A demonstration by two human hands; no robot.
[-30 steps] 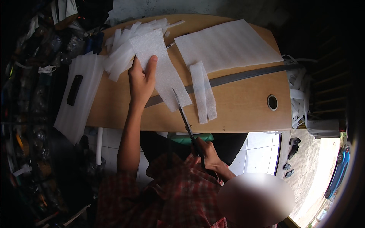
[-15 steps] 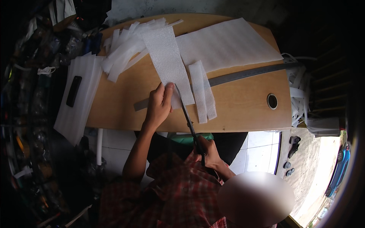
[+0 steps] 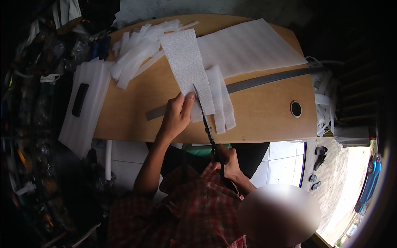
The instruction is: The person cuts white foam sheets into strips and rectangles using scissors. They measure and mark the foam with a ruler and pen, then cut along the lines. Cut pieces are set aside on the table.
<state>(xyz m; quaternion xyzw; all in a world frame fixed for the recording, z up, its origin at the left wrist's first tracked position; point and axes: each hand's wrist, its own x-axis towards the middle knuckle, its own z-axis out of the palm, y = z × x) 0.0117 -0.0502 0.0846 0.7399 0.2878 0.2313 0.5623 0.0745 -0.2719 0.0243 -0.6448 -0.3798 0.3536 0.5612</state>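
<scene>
My left hand (image 3: 177, 115) pinches the near left edge of a long white foam sheet (image 3: 186, 58), its thumb on top. In my right hand (image 3: 228, 162) is a pair of black-handled scissors (image 3: 208, 127), fingers closed round the handles. The blades reach up into the near end of the foam sheet, just right of my left thumb, with foam on both sides of them. Two narrow foam strips (image 3: 220, 103) lie on the table right beside the sheet, partly overlapped by it. Beneath the sheet runs a long grey metal ruler (image 3: 269, 79).
A wide foam sheet (image 3: 252, 49) covers the far right of the wooden table (image 3: 264, 120). Cut strips (image 3: 136, 53) are heaped at far left. A black phone (image 3: 80, 100) rests on stacked foam (image 3: 93, 111) at the left edge. More strips (image 3: 326, 99) hang beyond the right edge.
The foam sheet, my left hand and the scissors have shifted slightly right. The blades now reach a little farther up the sheet; both hands keep their holds.
</scene>
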